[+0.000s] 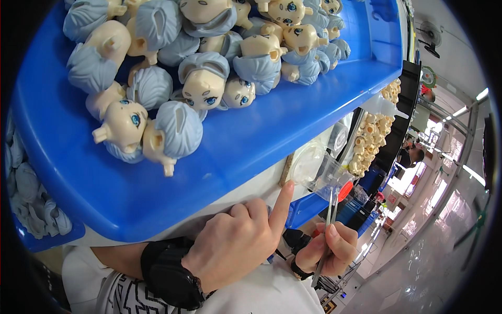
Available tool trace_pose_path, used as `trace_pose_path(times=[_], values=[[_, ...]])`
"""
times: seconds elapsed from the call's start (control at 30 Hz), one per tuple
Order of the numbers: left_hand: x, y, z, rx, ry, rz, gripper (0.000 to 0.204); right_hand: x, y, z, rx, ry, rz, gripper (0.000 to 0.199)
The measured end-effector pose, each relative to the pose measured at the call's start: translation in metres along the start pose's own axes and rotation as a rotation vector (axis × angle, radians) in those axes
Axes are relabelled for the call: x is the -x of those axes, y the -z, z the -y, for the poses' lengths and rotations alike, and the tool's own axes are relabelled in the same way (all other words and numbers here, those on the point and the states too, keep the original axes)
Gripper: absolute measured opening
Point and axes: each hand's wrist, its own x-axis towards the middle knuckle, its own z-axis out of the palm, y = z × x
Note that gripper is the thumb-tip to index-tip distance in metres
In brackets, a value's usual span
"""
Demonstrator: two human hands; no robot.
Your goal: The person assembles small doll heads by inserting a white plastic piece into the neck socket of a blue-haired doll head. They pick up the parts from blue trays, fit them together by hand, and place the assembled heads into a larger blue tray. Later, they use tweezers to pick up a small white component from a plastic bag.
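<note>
My left hand [238, 246], a black watch on its wrist, is held over the table edge below the blue tray. Its index finger is stretched out and the others are bent; I see nothing in it, though the palm and thumb are hidden. To its right, my right hand [330, 250] grips a pair of metal tweezers [333, 208], tips pointing up. Those tips reach a clear plastic cup [327, 175] and a red round cap [345, 191]. Many doll heads [204, 86] with pale blue hair and blue eyes lie piled in the blue tray [230, 167].
Small cream-coloured parts [370, 137] fill a tray at the right, beside a translucent nozzle bottle [380, 106]. Light blue hair pieces [31, 191] sit in another blue bin at the left. A standing fan [430, 35] and other people [410, 156] are in the background.
</note>
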Motion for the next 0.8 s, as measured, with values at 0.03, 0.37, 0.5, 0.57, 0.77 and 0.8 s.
trace_pose_path(times=[0.03, 0.37, 0.5, 0.57, 0.77, 0.8], values=[[0.000, 0.000, 0.000, 0.003, 0.001, -0.001, 0.055, -0.001, 0.001, 0.001, 0.010, 0.007, 0.010, 0.015], [0.000, 0.000, 0.001, 0.006, -0.002, -0.002, 0.055, 0.002, 0.003, -0.004, -0.118, 0.011, -0.061, 0.022], [-0.001, 0.000, 0.000, 0.022, -0.002, 0.001, 0.056, -0.007, 0.010, -0.004, -0.201, -0.009, -0.025, 0.023], [0.000, 0.001, 0.001, 0.031, 0.002, -0.001, 0.056, -0.022, 0.011, -0.001, -0.156, -0.058, -0.068, 0.025], [0.002, 0.002, 0.002, 0.048, 0.030, -0.006, 0.054, -0.074, 0.061, -0.031, -0.247, -0.011, 0.262, 0.021], [0.001, 0.004, 0.002, 0.061, 0.010, 0.002, 0.054, -0.079, 0.065, -0.032, -0.262, -0.016, 0.289, 0.021]])
